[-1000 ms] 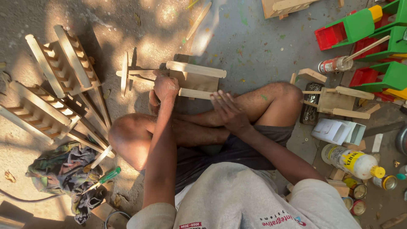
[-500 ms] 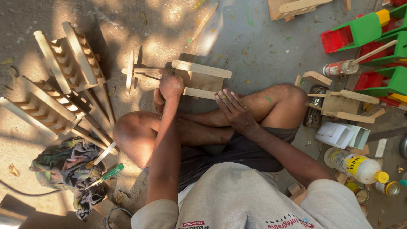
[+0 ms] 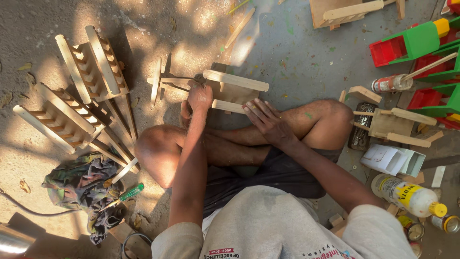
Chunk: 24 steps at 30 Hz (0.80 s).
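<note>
**A:** How far along does the wooden piece look?

**B:** Partly built, I'd judge. The wooden frame [image 3: 225, 91] on the floor before the crossed legs already has two pale slats across a darker block, with thin rods running out to a flat upright piece at their far end. Two finished-looking slatted racks [image 3: 79, 96] lie off to the left, and a similar small assembly [image 3: 390, 125] sits at the right (so this seems to be one of a series). What is left I can only guess: the joint under the left hand seems to be in work.

**A:** And the hands?

**B:** They are apart. The left hand [image 3: 199, 96] is closed in a fist around something at the frame's left side, where the rods meet the block; whether that is a tool or a rod itself, I cannot tell. The right hand [image 3: 266, 122] lies open, fingers spread, resting on the shin with its fingertips touching the nearer slat.

**A:** So the frame is within reach?

**B:** Right at both hands, just beyond the shins. A green-handled screwdriver [image 3: 125, 194] lies on a crumpled rag [image 3: 81, 187] well apart, by the left knee, and a glue bottle [image 3: 407, 195] stands near the right elbow.
</note>
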Motion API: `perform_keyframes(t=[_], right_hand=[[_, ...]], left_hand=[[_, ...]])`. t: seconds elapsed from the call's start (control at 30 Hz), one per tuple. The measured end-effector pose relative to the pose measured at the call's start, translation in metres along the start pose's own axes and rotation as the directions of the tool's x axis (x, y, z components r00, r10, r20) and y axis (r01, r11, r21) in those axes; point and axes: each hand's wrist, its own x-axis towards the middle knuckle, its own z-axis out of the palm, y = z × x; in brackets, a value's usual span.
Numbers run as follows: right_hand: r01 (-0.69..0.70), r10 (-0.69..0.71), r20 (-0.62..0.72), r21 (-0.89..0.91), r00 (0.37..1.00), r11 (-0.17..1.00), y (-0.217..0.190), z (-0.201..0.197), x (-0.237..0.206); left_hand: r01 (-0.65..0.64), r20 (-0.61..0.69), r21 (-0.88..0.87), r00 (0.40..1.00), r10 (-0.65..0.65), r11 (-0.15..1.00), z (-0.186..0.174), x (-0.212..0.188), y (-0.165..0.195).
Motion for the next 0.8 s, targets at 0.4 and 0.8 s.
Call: perform_keyframes(t=[0.4,0.8], right_hand=[[-0.198,0.195,-0.057,-0.061,0.979,0.978,0.055,0.033,-0.005],[0.057,-0.056,-0.032,0.057,0.998,0.997,0.048,0.016,0.026]], left_hand=[[0.251,0.562,-0.592,0.81,0.169,0.766,0.004,-0.022,0.037],[-0.48,0.271,0.295,0.871,0.41,0.826,0.026,-0.034,0.021]])
